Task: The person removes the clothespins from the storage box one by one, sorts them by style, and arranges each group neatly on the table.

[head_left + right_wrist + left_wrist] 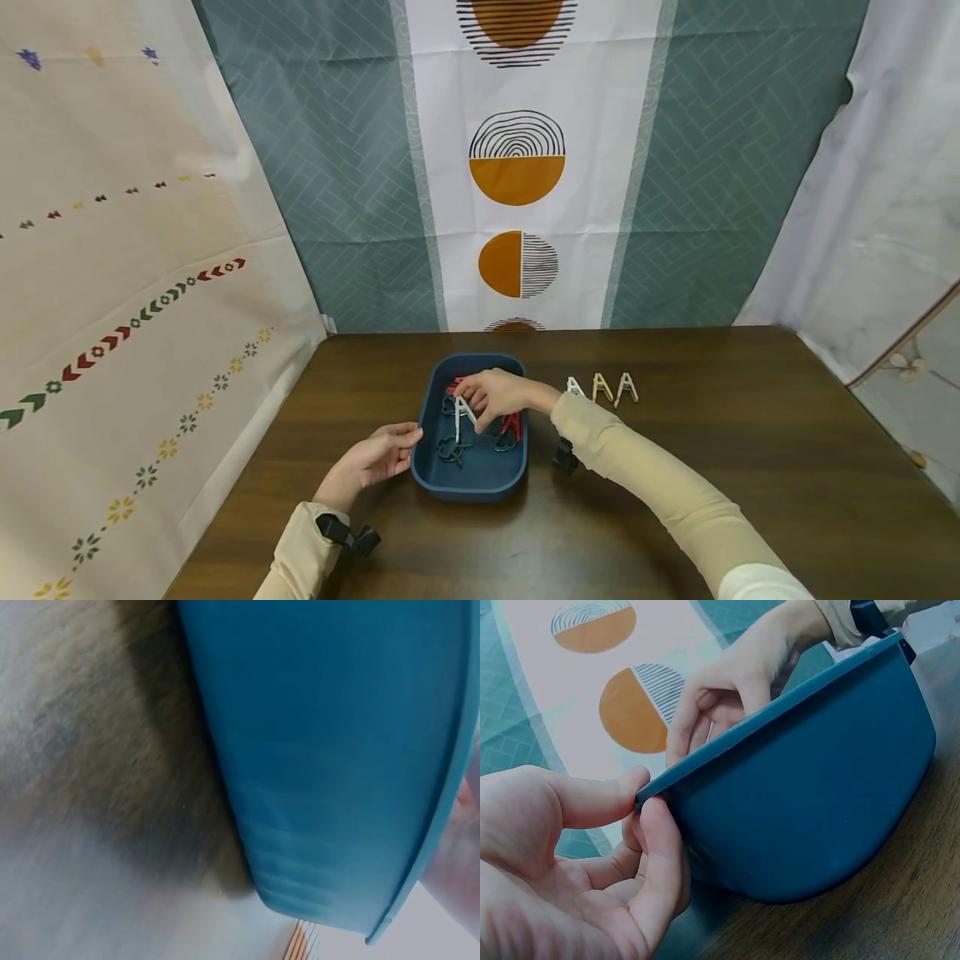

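Note:
My left hand (378,454) pinches the left rim of a dark blue plastic bin (480,486), thumb on top of the rim and fingers below, as the left wrist view shows. Over the bin's inside, my right hand (501,390) holds a white A-shaped clothespin (459,421) by its upper end, its legs pointing down. Red clothespins (512,425) lie in the bin beside dark green looped pieces (452,450), whose kind is unclear. In the right wrist view the bin's outer wall (337,750) covers most of what the right hand does.
Right of the bin, a white clothespin (574,386), a yellow clothespin (602,387) and another pale clothespin (626,388) stand in a row on the brown wooden table (720,433). The right forearm passes just in front of them. Patterned cloths (360,167) hang behind the table.

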The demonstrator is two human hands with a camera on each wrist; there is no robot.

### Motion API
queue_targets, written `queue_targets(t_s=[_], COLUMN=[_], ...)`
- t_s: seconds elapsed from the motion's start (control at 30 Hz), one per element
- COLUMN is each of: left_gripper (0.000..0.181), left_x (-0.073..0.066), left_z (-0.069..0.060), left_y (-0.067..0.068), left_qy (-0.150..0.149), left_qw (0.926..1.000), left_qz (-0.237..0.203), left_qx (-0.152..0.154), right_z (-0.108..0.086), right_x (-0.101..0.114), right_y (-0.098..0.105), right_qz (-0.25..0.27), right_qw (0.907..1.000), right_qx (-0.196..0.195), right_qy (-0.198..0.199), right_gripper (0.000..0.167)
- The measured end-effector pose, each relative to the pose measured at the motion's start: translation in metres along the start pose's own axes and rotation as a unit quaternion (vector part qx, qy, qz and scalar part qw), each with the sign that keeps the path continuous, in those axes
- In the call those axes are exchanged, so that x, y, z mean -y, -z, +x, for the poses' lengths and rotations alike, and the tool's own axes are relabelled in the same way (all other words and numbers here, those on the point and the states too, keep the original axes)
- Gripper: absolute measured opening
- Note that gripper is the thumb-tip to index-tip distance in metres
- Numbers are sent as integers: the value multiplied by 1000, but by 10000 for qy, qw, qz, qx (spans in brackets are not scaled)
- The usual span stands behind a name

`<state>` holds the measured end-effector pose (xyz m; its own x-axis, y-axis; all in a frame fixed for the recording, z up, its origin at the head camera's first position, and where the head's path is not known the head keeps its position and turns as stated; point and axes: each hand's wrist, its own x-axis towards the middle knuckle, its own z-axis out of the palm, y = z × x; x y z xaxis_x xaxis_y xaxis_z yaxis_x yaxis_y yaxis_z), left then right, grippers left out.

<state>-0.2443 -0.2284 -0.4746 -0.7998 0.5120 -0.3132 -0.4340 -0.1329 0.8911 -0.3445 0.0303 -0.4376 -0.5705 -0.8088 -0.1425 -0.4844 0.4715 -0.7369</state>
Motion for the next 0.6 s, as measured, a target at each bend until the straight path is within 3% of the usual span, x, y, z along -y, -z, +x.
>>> queue_targets(t_s=[0.6], left_gripper=[22], left_x=[2], left_z=[0], left_y=[1], left_qy=[-28], left_qw=[10000], left_qz=[39], left_qx=[39], right_z=[-29], right_x=[-15], right_y=[17], right_qz=[82], right_qw=[9975], right_qx=[-679], right_qy=[156], right_gripper=[66])
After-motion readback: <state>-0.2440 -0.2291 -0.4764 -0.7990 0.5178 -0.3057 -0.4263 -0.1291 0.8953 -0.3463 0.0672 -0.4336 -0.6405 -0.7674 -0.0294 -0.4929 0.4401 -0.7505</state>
